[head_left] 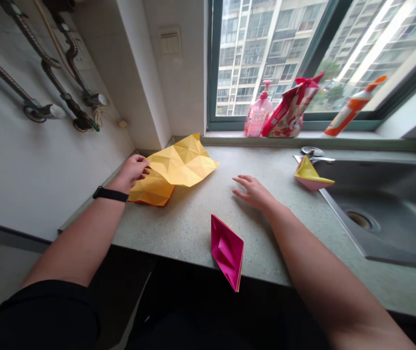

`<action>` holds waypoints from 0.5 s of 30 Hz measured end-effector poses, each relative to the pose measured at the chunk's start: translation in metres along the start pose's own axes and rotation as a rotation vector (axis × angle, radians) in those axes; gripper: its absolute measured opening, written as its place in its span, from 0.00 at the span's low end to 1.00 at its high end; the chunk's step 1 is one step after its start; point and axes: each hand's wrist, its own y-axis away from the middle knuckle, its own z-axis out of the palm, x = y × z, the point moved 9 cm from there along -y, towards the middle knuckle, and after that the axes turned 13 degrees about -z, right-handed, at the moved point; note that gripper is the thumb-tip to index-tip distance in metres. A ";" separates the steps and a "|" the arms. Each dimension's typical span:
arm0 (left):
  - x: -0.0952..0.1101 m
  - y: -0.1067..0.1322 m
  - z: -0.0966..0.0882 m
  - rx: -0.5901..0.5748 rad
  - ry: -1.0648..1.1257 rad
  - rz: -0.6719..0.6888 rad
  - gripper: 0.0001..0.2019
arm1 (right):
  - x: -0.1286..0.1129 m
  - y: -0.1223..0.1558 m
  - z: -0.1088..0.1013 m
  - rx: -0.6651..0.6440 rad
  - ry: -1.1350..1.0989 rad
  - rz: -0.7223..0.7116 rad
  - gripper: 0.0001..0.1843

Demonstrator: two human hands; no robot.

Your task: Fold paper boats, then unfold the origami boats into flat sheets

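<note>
Left hand: our left hand [131,172] lies on the creased yellow origami sheet [181,163], with a black wristband [110,194] on that wrist.
Left fingers: slightly curled, tips on the sheet's edge; we cannot tell whether they pinch it.
Right hand: our right hand [253,192] is on the far side of the pink paper boat [227,252] from us, touching no paper.
Right fingers: spread apart; we cannot tell whether the tips touch the desk.
Yellow sheet: on the speckled stone desk [189,233], near the back corner, partly unfolded, with a deep network of creases. A darker orange-yellow flap hangs toward us, and our left hand hides part of it.
Pink boat: flat on its side by the desk's front edge, with its lower tip reaching past that edge.
Small boat: a yellow-and-pink paper boat [312,176] stands at the rim of the steel sink [383,214], well to the right of our right hand.
Behind it: a metal utensil [313,154], partly hidden by the small boat.
Windowsill: a pink pump bottle [257,112], a red-and-white printed bag [291,107] and an orange-and-white tube [352,106] stand in front of the window [266,58].
Writing: the bottle, bag and tube carry printing, but we cannot read any brand or words.
Left wall: ribbed metal hoses [43,73] and a wall switch plate [169,41]; the hoses run out of the top of the view.
</note>
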 end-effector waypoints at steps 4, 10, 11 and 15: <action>-0.041 0.006 -0.063 0.048 0.074 -0.132 0.09 | 0.000 -0.001 0.009 -0.020 0.002 -0.015 0.29; -0.089 0.015 -0.095 0.119 -0.040 -0.207 0.09 | 0.003 -0.001 0.012 -0.051 0.002 -0.021 0.29; -0.093 0.015 -0.096 0.121 -0.076 -0.216 0.09 | 0.003 -0.001 0.011 -0.057 0.003 -0.017 0.29; -0.099 0.015 -0.103 0.152 -0.377 -0.200 0.10 | 0.005 0.001 0.011 -0.080 -0.001 0.003 0.29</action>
